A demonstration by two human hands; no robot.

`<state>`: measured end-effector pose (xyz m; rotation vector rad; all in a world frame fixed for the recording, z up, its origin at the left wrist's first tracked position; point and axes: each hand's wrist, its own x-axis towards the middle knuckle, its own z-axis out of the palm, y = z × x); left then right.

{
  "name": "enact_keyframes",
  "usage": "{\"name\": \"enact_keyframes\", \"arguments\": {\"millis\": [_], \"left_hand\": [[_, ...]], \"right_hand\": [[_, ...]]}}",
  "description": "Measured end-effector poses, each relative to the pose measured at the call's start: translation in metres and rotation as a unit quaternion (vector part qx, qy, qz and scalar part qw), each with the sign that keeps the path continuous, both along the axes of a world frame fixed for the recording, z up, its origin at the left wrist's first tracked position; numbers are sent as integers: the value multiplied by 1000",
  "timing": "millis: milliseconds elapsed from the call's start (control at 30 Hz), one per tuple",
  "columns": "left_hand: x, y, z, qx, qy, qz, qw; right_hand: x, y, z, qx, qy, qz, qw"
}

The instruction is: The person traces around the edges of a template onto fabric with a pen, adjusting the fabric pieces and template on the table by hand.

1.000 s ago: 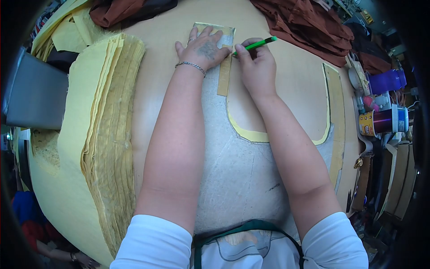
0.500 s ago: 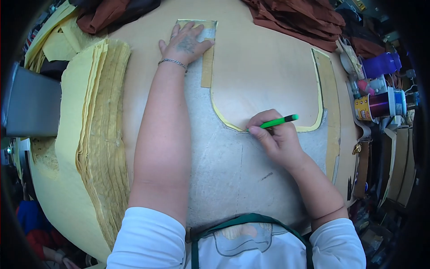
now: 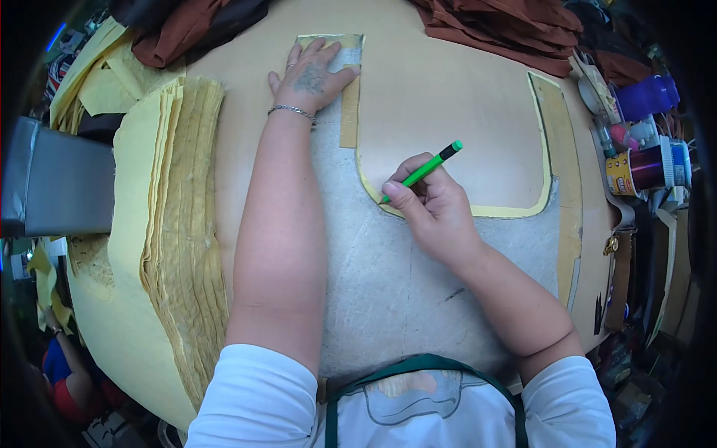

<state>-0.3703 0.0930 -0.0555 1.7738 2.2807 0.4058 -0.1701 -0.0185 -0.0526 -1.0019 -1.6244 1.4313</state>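
Observation:
A large grey pattern sheet [image 3: 366, 276] with a U-shaped cutout lies flat before me. Tan tape strips [image 3: 349, 112] run along its arms, and a narrow yellow border [image 3: 508, 212] shows along the cutout's curve. My left hand [image 3: 310, 75] presses flat on the sheet's upper left arm, fingers spread, holding nothing. Gripped in my right hand [image 3: 437, 209] is a green pencil [image 3: 424, 172] with a black band near its end. Its tip touches the yellow border at the lower left of the curve; the pencil leans up to the right.
To the left stands a thick stack of yellow fabric [image 3: 175, 224], with a grey metal box [image 3: 67, 179] beside it. Brown cloth [image 3: 508, 33] lies at the back. Cups, a purple container [image 3: 648, 97] and tools crowd the right edge. Another person's arm [image 3: 75, 366] shows at lower left.
My right hand has slid the pencil tip left and up along the curved edge, and the pencil stands steeper. My left hand keeps its place on the sheet. The whole view has shifted slightly.

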Motion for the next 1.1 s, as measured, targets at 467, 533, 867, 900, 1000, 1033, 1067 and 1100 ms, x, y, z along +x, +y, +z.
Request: {"name": "enact_keyframes", "arguments": {"millis": [467, 533, 867, 900, 1000, 1033, 1067, 1100], "left_hand": [[0, -1, -1, -9, 0, 4, 1000], [0, -1, -1, -11, -2, 8, 1000], [1, 1, 1, -17, 5, 4, 1000], [1, 1, 1, -16, 1, 4, 1000], [-1, 0, -2, -14, 0, 9, 1000], [-1, 0, -2, -14, 6, 7, 1000], [0, 0, -2, -12, 13, 4, 1000], [1, 0, -1, -13, 11, 5, 1000]], "right_hand": [[3, -9, 18, 219, -149, 46, 963], [13, -12, 20, 197, -155, 67, 966], [-32, 19, 7, 68, -18, -19, 997], [-29, 17, 9, 26, 6, -16, 1000], [-15, 10, 18, 0, 79, -63, 995], [-13, 7, 18, 6, 102, -87, 991], [-14, 4, 10, -9, 105, -80, 991], [-14, 2, 6, -11, 80, -65, 995]]}}
